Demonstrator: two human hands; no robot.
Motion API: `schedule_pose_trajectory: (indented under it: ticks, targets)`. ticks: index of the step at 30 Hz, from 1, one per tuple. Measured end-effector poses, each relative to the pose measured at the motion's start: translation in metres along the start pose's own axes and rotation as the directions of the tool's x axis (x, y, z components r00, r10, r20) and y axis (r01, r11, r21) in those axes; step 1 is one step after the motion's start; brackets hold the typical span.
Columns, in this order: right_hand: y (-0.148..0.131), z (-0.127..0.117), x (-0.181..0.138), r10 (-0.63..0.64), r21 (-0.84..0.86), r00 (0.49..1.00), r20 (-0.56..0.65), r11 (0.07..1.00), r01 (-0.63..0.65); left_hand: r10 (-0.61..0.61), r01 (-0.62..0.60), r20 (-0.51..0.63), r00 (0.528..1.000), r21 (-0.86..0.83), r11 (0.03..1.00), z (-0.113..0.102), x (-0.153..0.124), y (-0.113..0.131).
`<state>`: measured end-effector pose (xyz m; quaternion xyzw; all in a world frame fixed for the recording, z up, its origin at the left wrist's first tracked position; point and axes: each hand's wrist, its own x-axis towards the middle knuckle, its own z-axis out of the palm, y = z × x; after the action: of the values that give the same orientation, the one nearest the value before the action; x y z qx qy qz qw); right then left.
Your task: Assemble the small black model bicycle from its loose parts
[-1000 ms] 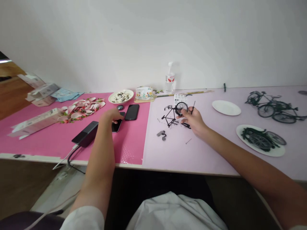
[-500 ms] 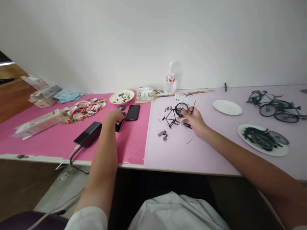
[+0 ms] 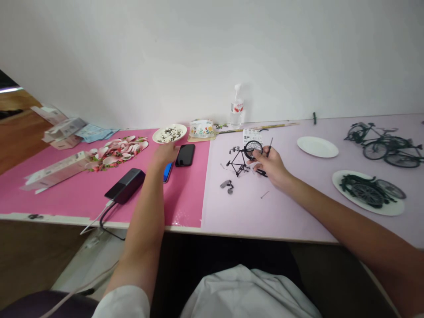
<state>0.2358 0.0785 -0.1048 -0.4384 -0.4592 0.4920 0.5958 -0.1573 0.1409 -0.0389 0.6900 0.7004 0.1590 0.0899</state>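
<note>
My left hand point(image 3: 165, 155) is over a phone point(image 3: 168, 172) with a lit blue screen, on the pink side of the table. The back of that hand hides most of its fingers. On the lilac side, my right hand point(image 3: 274, 164) is closed around part of a small black model bicycle point(image 3: 237, 163), by its spoked wheel point(image 3: 254, 149). A thin dark rod point(image 3: 270, 145) sticks up from the same hand. Dark loose parts point(image 3: 227, 186) and a thin pin point(image 3: 265, 194) lie nearer me. A printed sheet point(image 3: 251, 136) is partly behind the wheel.
Another phone point(image 3: 185, 155) is beside my left hand, and a plate of small bits point(image 3: 181, 128) is behind it. A black power bank point(image 3: 124, 186) lies left. At right are a white plate point(image 3: 318, 147), a plate with bicycle parts point(image 3: 394, 207) and model bicycles point(image 3: 384, 148). A bottle point(image 3: 236, 108) stands at the wall.
My left hand has shifted a little farther away and right across the phone, whose dark screen now shows blue. My right hand keeps its hold on the model bicycle.
</note>
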Motion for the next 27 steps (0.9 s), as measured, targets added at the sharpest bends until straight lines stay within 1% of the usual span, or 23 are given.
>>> schedule_pose_trajectory:
  ticks: [1,2,4,6,8,9,11,13,14,15,16,17,18,19,20,21,22,23,27]
  targets:
    - [0.0,0.0,0.0,0.003,-0.001,1.0,0.003,1.0,-0.003,0.017,-0.017,-0.003,1.0,-0.014,1.0,0.002,-0.001,0.008]
    - [0.0,0.0,0.0,0.005,0.001,1.0,0.006,1.0,-0.005,0.064,-0.065,-0.023,0.998,-0.083,0.994,0.005,-0.002,0.015]
    - [-0.001,0.0,0.0,0.006,0.011,1.0,0.012,1.0,-0.006,0.157,-0.177,-0.107,0.982,-0.217,0.96,0.01,-0.004,0.031]
    - [-0.003,0.001,-0.001,0.004,0.027,1.0,0.023,1.0,-0.005,0.213,-0.257,-0.201,0.956,-0.233,0.938,0.016,-0.007,0.044]
    - [-0.006,0.002,-0.002,0.0,0.044,0.999,0.046,0.999,-0.002,0.259,-0.317,-0.258,0.931,-0.217,0.923,0.024,-0.011,0.057]
    - [-0.008,0.002,-0.002,-0.005,0.051,0.998,0.061,0.999,0.002,0.275,-0.339,-0.263,0.925,-0.242,0.909,0.028,-0.013,0.063]
    - [-0.011,0.003,-0.003,-0.02,0.061,0.996,0.086,0.998,0.015,0.283,-0.359,-0.251,0.926,-0.346,0.867,0.037,-0.018,0.074]
    - [-0.014,0.003,-0.004,-0.035,0.069,0.994,0.101,0.997,0.028,0.296,-0.358,-0.204,0.933,-0.453,0.816,0.047,-0.022,0.084]
    - [-0.015,0.003,-0.004,-0.042,0.072,0.994,0.102,0.997,0.035,0.31,-0.345,-0.159,0.937,-0.537,0.77,0.052,-0.024,0.089]
    - [-0.015,0.003,-0.004,-0.05,0.076,0.994,0.098,0.996,0.042,0.344,-0.312,-0.081,0.935,-0.646,0.696,0.056,-0.026,0.093]
    - [-0.014,0.003,-0.003,-0.057,0.08,0.994,0.09,0.996,0.05,0.418,-0.24,0.041,0.908,-0.764,0.598,0.06,-0.027,0.097]
    - [-0.013,0.003,-0.002,-0.065,0.084,0.995,0.079,0.995,0.058,0.504,-0.157,0.137,0.853,-0.853,0.498,0.064,-0.029,0.101]
    - [-0.012,0.003,-0.001,-0.073,0.088,0.995,0.068,0.994,0.067,0.582,-0.075,0.197,0.789,-0.909,0.41,0.067,-0.031,0.104]
    - [-0.011,0.002,0.0,-0.08,0.091,0.995,0.057,0.993,0.075,0.645,0.005,0.239,0.726,-0.94,0.342,0.069,-0.033,0.108]
    - [-0.01,0.002,0.001,-0.086,0.092,0.995,0.049,0.992,0.081,0.684,0.066,0.26,0.681,-0.953,0.296,0.071,-0.036,0.111]
    - [-0.009,0.002,0.001,-0.091,0.09,0.995,0.045,0.992,0.087,0.706,0.111,0.278,0.651,-0.956,0.273,0.073,-0.038,0.114]
    - [-0.008,0.002,0.002,-0.094,0.086,0.995,0.044,0.992,0.09,0.721,0.146,0.308,0.621,-0.949,0.28,0.074,-0.041,0.117]
    - [-0.007,0.002,0.002,-0.096,0.08,0.994,0.045,0.993,0.092,0.719,0.162,0.329,0.612,-0.942,0.293,0.075,-0.044,0.12]
    - [-0.005,0.003,0.0,-0.09,0.051,0.994,0.061,0.995,0.087,0.683,0.102,0.348,0.642,-0.922,0.374,0.075,-0.053,0.126]
